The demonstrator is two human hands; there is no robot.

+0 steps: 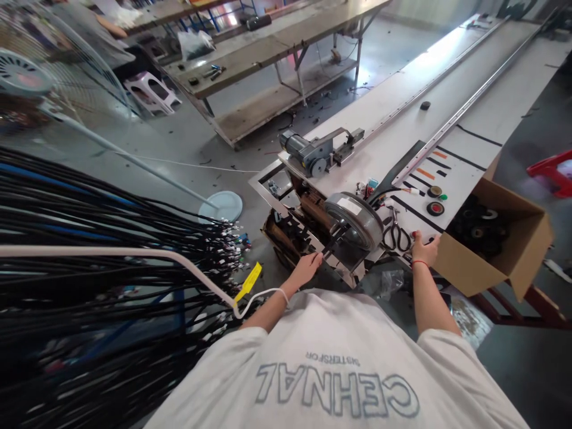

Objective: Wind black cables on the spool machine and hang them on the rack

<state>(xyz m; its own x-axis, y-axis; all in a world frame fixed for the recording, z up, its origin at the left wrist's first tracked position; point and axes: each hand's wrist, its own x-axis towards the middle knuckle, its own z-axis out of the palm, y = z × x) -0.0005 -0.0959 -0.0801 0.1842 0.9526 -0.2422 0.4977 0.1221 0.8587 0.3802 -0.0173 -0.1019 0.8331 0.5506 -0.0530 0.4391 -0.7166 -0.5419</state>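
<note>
My left hand [308, 266] rests at the near end of the long white bench [402, 101], fingers curled beside a black strap under the round grey motor [355, 219]. My right hand [424, 247] lies on the bench edge close to the black scissors [397, 233], fingers bent against the surface; whether they hold anything is hidden. A red band circles the right wrist. A white cord loops around my left wrist.
A large bundle of black cables [102, 262] hangs at the left. An open cardboard box [496, 244] of dark parts sits at the right. A fan stand [221, 205], a metal table [268, 47], a white stool [152, 92] and a red stool [552, 173] stand around.
</note>
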